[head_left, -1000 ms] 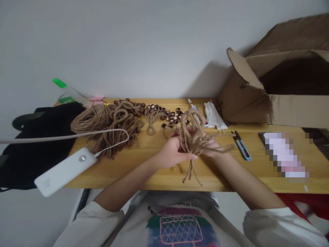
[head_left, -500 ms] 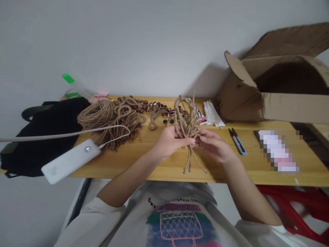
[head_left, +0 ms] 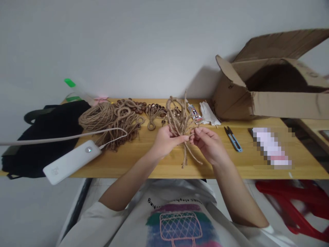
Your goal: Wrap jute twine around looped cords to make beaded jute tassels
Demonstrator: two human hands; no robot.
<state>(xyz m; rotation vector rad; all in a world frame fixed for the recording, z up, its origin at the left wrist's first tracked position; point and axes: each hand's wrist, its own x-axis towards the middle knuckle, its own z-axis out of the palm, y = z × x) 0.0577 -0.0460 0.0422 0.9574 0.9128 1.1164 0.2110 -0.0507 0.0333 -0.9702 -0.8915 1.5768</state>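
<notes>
My left hand [head_left: 167,141] grips a bundle of jute cord [head_left: 177,115] near its gathered base, the thumb pressed across it. A wrapped loop stands up from the bundle, and knotted cord ends [head_left: 185,159] hang below over the table. My right hand [head_left: 209,144] is closed at the bundle's right side, thumb and forefinger pinching a strand of the cord. Behind the bundle lie a glue tube [head_left: 194,113] and a crumpled white wrapper [head_left: 209,114]. A smaller looped cord piece [head_left: 151,120] rests to the left.
Blue-handled thread snips [head_left: 233,139] and a blurred phone [head_left: 271,145] lie right on the wooden table [head_left: 138,163]. An open cardboard box [head_left: 288,104] stands behind them. Leftward are coiled cord [head_left: 97,116], wooden beads [head_left: 140,107], a cabled white power bank [head_left: 72,162] and a black bag [head_left: 48,137].
My right hand has drawn slightly away from the left, its fingers now pinched on a strand. The bundle appears slightly further left. The view has shifted a little to the right.
</notes>
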